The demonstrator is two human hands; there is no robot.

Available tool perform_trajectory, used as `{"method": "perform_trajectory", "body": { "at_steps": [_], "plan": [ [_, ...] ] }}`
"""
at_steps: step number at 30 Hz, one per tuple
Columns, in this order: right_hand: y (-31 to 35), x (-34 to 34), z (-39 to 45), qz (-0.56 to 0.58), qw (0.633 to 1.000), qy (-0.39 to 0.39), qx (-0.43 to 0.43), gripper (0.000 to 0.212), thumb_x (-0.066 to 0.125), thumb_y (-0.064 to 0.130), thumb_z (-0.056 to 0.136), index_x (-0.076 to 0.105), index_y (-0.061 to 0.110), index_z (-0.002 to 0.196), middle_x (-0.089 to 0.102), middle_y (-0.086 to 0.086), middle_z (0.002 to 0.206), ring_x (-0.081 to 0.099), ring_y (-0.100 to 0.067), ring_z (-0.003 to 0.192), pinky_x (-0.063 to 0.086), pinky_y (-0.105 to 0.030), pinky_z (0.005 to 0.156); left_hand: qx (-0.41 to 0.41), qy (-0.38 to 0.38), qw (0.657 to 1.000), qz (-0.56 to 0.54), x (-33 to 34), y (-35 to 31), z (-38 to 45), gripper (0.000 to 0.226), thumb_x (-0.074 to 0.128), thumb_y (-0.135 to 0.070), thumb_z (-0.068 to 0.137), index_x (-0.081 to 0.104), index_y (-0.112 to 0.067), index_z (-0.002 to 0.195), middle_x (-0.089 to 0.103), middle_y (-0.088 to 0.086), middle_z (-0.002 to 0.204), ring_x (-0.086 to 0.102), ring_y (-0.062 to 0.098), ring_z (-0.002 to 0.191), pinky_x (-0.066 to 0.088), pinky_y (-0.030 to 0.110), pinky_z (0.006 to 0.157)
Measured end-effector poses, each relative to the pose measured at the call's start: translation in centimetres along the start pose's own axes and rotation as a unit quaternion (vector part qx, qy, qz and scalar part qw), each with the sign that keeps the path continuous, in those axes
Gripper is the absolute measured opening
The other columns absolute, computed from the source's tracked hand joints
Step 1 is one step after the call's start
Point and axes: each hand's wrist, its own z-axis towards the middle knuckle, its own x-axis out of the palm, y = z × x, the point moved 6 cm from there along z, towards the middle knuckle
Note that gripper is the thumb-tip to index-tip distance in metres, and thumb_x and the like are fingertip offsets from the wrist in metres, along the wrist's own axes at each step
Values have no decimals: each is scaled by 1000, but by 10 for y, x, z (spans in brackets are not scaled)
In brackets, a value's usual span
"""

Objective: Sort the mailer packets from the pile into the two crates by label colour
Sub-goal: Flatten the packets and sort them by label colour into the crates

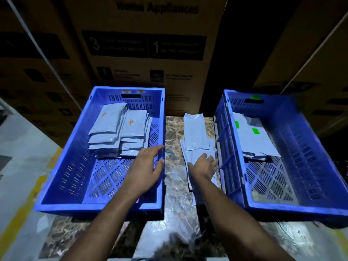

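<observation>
Grey pile (197, 140) — lengthwise front-to-back, right hand (204, 164) resting on it

carton print (145, 46) blurred, right crate (320, 147) cropped

- A big brown cardboard box (145, 44) is seen in the middle at the back, with "Home Appliances" printed on it in dark letters.
- More brown boxes (35, 72) are stacked to the left of the big box, and more to the right of it.
- A marble table top (175, 185), brown with white swirls, is seen below the big box.
- A grey floor (18, 147) with a yellow stripe (22, 210) is seen far to the left, below the big box.
- The room is dimly lit.
</observation>
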Motion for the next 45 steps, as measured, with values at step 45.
{"method": "perform_trajectory", "body": {
  "at_steps": [45],
  "plan": [
    [-194,65,-242,460,878,102,85,16,56,4,93,65,13,83,71,-6,75,64,-17,62,51,-25,65,-182,88,972,-119,170,33,-158,40,69,-12,86,58,-14,124,63,7,111,58,19,96,44,25,79]
  ]
}}
